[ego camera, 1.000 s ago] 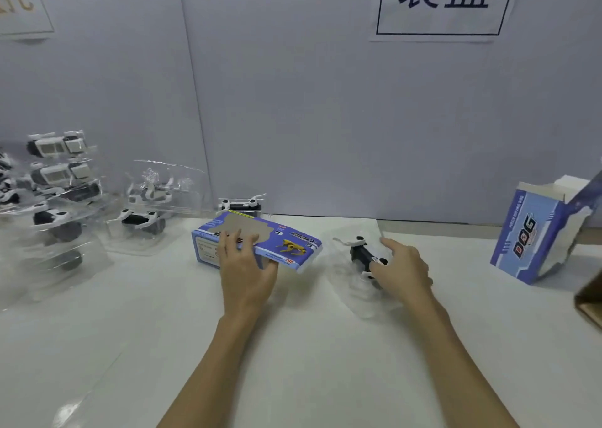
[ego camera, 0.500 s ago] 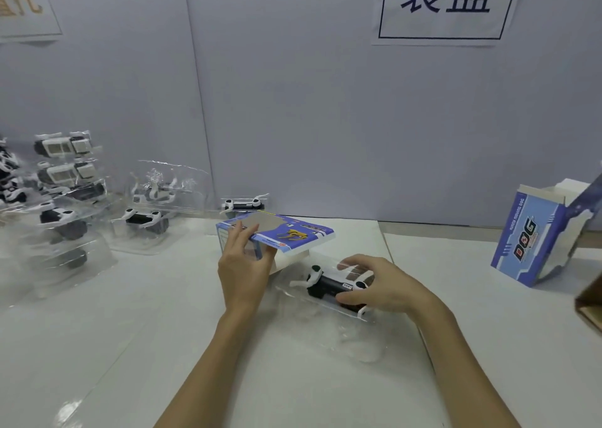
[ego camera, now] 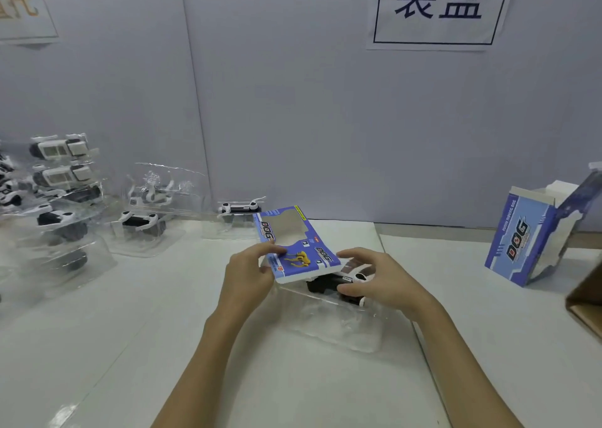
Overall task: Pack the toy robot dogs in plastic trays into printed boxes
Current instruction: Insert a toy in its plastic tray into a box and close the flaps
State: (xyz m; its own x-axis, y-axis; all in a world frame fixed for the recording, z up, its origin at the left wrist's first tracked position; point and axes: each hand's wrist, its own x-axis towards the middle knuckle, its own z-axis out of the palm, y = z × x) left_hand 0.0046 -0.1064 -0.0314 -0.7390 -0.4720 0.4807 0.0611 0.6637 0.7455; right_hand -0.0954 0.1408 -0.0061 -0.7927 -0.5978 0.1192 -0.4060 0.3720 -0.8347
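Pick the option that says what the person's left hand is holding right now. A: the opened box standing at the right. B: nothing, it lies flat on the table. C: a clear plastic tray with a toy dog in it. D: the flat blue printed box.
D: the left hand grips the near left edge of the flat blue printed box, while the right hand rests on the toy dog in its clear tray.

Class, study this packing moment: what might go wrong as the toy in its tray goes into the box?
1. The flat printed box, pinched only by the left hand, may not open wide enough, so the clear tray could snag.
2. The right hand grips the toy dog, not the tray; they might separate.
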